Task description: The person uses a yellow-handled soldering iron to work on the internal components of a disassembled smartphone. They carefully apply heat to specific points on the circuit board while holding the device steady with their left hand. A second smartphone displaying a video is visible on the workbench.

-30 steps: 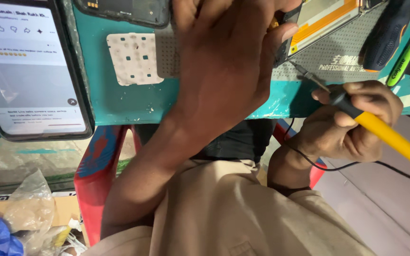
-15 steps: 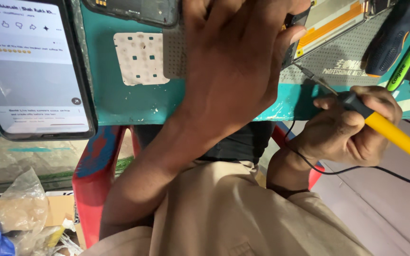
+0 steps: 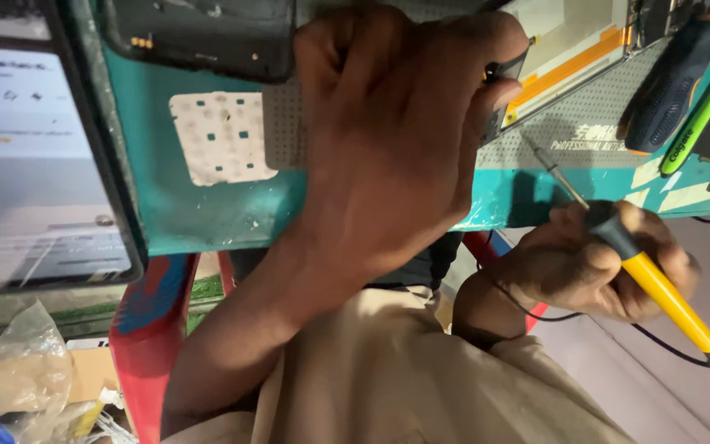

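Hands work apart: left hand clamps the opened phone steady on the surface; right hand pen-grips a yellow soldering iron for fine control

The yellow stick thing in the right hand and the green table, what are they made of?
The soldering iron in the right hand looks like glossy yellow plastic with a black, maybe rubbery grip and a thin, dull metal tip. The table looks teal-painted, chipped at the edge; what lies under the paint cannot be told.

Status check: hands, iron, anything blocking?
Left hand gripping opened phone on teal bench. Right hand holds yellow soldering iron, tip off the phone. Left hand hides joint.
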